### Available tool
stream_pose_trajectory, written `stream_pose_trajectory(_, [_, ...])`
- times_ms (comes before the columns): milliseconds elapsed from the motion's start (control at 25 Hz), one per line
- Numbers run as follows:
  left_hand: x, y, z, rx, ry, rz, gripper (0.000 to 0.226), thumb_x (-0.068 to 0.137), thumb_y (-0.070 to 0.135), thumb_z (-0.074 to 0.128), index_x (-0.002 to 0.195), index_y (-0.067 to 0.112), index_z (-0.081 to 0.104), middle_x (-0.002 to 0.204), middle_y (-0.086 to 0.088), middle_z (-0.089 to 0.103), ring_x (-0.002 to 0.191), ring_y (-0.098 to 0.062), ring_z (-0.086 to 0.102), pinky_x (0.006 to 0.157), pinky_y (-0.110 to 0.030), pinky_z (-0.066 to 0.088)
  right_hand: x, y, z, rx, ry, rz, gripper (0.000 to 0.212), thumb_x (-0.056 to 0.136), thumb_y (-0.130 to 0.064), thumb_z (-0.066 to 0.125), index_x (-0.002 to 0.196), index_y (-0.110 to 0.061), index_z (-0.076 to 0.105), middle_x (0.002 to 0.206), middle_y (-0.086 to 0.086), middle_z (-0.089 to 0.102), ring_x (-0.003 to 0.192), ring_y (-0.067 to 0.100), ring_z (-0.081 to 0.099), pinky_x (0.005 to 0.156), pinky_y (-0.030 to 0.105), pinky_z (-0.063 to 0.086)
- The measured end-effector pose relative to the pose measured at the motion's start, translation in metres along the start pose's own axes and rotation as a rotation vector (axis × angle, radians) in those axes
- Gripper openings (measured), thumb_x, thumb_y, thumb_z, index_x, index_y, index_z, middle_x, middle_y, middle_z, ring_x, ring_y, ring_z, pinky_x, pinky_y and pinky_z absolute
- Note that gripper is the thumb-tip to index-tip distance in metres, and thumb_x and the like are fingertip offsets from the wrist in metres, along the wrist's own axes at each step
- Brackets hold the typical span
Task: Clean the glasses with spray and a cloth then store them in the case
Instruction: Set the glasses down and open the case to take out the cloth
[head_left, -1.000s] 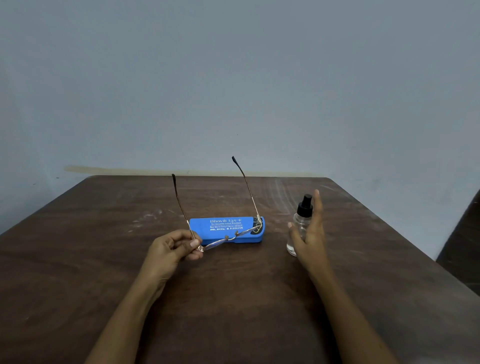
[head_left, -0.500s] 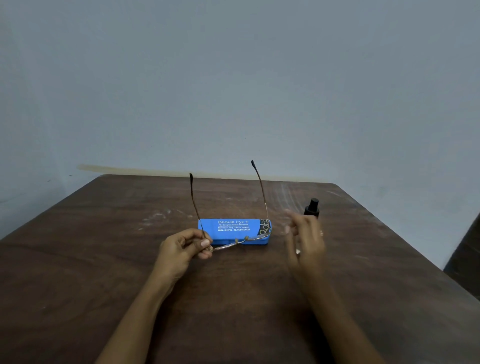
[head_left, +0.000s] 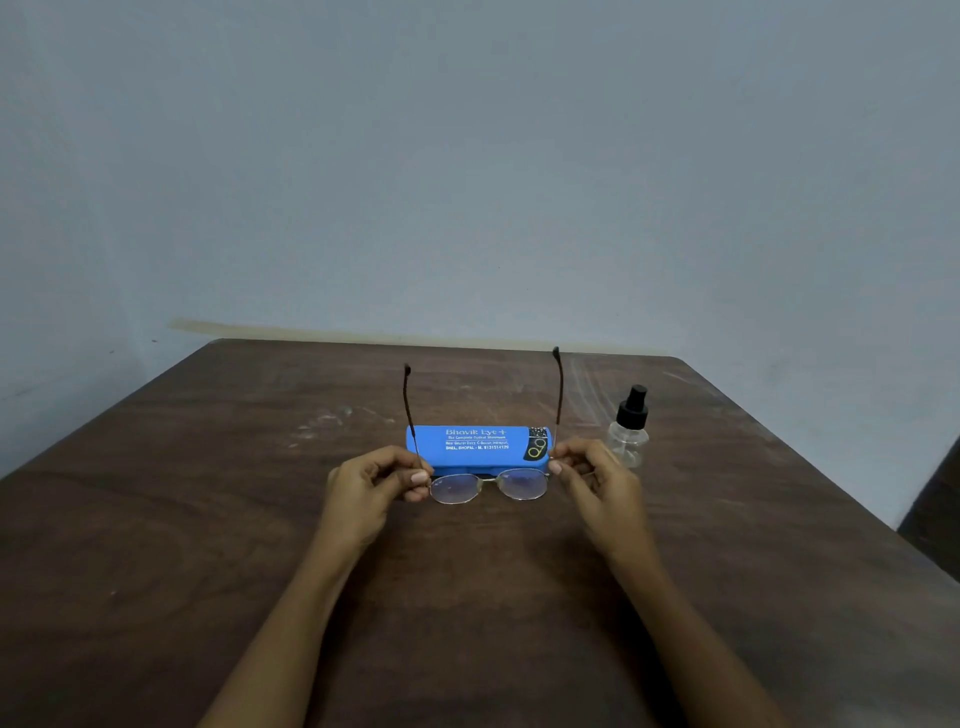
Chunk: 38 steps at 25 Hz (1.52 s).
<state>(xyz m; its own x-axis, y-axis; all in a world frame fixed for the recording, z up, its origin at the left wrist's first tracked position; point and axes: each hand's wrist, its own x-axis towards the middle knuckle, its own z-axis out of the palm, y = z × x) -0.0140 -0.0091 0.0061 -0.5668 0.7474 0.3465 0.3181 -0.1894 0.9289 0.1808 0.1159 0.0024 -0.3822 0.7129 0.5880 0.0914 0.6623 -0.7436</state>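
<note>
- The thin metal-framed glasses with oval clear lenses (head_left: 488, 486) are held up just above the table, in front of the case on the person's side, lenses facing the person.
- Both temple arms are unfolded and rise up and away from the person, ending in dark tips.
- The left hand (head_left: 371, 486) grasps the frame at its left hinge, thumb and curled fingers pinching it.
- The right hand (head_left: 597, 478) pinches the frame in the same way at its right hinge.
- The blue oblong hard case (head_left: 475, 449) lies closed and crosswise on the table just behind the lenses, with white printed lettering on top and a dark patch at its right end.
- A small clear spray bottle with a black pump top (head_left: 629, 428) stands upright on the table near the right end of the case, apart from it and just beyond the right hand.
- The dark brown wooden table (head_left: 208, 519) is worn, with pale scuffs left of the case and faint scratches near the far right corner; its far corners are rounded.
- A plain pale blue-grey wall (head_left: 467, 156) fills the room behind, with a faint tan strip along it just past the table's far edge.
- A dark shape shows at the right edge of the view, too cropped to identify.
</note>
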Motion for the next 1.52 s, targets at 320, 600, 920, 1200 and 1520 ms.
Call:
stream_pose_trajectory(320, [-0.007,-0.001,-0.002,0.155,0.021,0.06,0.03,0.069,-0.008,0.067,0.06,0.021,0.069,0.06,0.009,0.069,0.056,0.004,0.061,0.055,-0.005,0.046,-0.005,0.005,-0.004,0.132,-0.061,0.061,0.036,0.082,0.003,0.062,0.079,-0.032,0.059,0.08,-0.009,0.065,0.069,0.002,0.058,0.064,0.011,0.048])
stream_pose_trajectory(600, [-0.012,-0.002,-0.003,0.292,0.059,0.15,0.018,0.066,-0.001,0.074,0.073,0.016,0.075,0.069,0.008,0.07,0.07,0.009,0.063,0.064,-0.001,0.043,-0.009,0.005,-0.005,0.299,-0.102,0.154,0.031,0.08,0.014,0.057,0.077,-0.017,0.061,0.076,0.004,0.064,0.066,-0.001,0.063,0.064,0.011,0.051])
stream_pose_trajectory(920, [-0.021,0.003,-0.004,0.218,0.029,0.084,0.021,0.066,-0.005,0.073,0.076,0.012,0.073,0.068,0.007,0.069,0.063,0.012,0.062,0.062,0.001,0.043,-0.015,0.001,-0.007,0.423,-0.117,0.312,0.017,0.085,0.006,0.054,0.081,-0.007,0.064,0.077,0.009,0.067,0.07,0.015,0.062,0.071,0.021,0.051])
stream_pose_trajectory(1200, [-0.028,0.003,-0.006,0.215,-0.015,0.067,0.021,0.067,-0.01,0.07,0.078,0.008,0.071,0.069,0.002,0.067,0.061,0.011,0.062,0.061,0.0,0.043,-0.022,-0.004,-0.011,0.372,-0.182,0.361,0.013,0.08,0.006,0.061,0.083,-0.006,0.063,0.073,0.009,0.062,0.06,0.007,0.054,0.056,0.012,0.048])
stream_pose_trajectory(1520, [-0.028,0.001,-0.007,0.222,-0.052,0.042,0.023,0.071,-0.01,0.068,0.079,0.012,0.069,0.071,0.003,0.066,0.062,0.009,0.061,0.06,-0.001,0.045,-0.021,-0.002,-0.011,0.33,-0.216,0.356,0.014,0.08,0.004,0.063,0.081,-0.01,0.063,0.07,0.003,0.059,0.055,-0.001,0.052,0.053,0.008,0.045])
